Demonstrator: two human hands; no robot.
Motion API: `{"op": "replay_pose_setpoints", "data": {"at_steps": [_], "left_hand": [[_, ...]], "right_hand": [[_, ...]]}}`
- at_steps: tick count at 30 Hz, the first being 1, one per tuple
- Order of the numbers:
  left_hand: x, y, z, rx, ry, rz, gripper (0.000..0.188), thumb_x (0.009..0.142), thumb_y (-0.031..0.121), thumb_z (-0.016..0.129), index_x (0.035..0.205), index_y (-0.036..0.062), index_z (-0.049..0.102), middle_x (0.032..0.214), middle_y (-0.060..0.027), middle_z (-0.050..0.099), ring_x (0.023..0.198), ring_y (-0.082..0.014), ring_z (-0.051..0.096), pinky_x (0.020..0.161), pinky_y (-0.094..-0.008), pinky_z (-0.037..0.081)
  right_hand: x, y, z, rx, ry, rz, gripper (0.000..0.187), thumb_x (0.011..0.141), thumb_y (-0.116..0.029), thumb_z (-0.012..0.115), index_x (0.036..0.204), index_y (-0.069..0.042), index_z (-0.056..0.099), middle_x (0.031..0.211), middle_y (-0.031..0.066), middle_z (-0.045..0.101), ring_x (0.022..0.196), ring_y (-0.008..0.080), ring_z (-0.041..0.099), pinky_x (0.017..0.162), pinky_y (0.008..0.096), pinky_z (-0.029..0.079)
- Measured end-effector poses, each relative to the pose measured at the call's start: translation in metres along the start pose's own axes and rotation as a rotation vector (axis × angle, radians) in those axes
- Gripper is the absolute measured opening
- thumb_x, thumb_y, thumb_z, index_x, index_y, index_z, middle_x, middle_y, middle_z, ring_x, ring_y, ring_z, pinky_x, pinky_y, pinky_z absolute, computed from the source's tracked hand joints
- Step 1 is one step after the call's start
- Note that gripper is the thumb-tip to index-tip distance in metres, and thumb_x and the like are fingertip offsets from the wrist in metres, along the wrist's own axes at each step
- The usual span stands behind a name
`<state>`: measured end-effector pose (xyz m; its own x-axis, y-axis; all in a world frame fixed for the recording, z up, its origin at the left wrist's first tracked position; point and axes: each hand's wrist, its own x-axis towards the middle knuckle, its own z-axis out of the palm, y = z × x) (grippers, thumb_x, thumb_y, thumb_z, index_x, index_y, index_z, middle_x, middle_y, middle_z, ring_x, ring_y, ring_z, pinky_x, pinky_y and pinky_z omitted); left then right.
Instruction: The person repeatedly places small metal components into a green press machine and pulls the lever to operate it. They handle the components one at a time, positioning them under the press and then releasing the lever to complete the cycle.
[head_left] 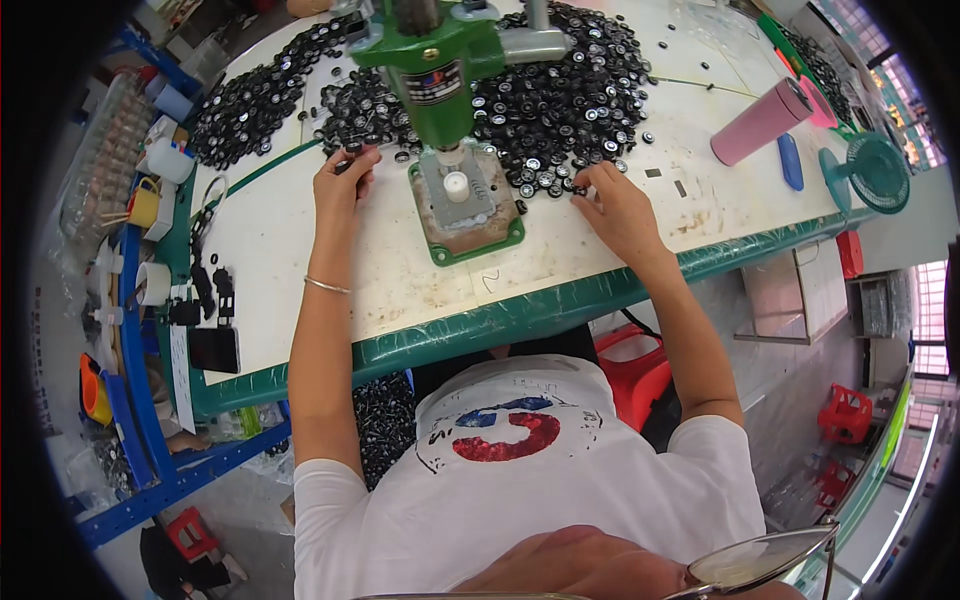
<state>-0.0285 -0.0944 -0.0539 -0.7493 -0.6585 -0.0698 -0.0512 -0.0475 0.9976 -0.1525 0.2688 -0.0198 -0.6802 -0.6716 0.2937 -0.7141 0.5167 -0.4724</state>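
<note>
From my remote place, I judge that the work is in the middle of its course. Many small black round plastic parts with silvery centres (565, 115) lie loose in a wide heap behind and to the right of the green metal hand press (437, 105). A second heap of the same black parts (245, 120) lies apart on the far left of the white table top (420, 325). Perhaps one heap is finished and the other waits, but the pieces look too alike at this size, so I cannot say which is which. Under the ram I see a short white round piece (456, 186) standing upright on the grey metal plate (480, 212); no black part shows on it, so I think the pressing of the next one is not yet done.

The person's left hand (347, 185) is closed at the fingertips, and I see it gripping a small black round part (353, 148), held to the left of the press, above the table. The right hand (622, 212) is half curled, with fingertips at the near edge of the wide heap; I cannot tell if it pinches a part.

The held part looks dark, thick like a small wheel, and its rim seems smooth, though I see little detail.
</note>
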Motion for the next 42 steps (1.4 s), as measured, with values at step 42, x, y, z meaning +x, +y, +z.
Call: {"op": "replay_pose_setpoints", "data": {"at_steps": [42], "left_hand": [[-0.079,0.034,0.081,-0.185,-0.201,0.315,0.013,0.076,0.001,0.074,0.088,0.003,0.069,0.084,-0.0006,0.068,0.075,-0.0062,0.061,0.067,-0.0204,0.049]], "right_hand": [[0.194,-0.132,-0.11,1.314,0.136,-0.126,0.029,0.095,-0.028,0.054,0.105,-0.002,0.059,0.09,0.0011,0.059,0.078,0.0092,0.054,0.063,0.0242,0.042]]}}
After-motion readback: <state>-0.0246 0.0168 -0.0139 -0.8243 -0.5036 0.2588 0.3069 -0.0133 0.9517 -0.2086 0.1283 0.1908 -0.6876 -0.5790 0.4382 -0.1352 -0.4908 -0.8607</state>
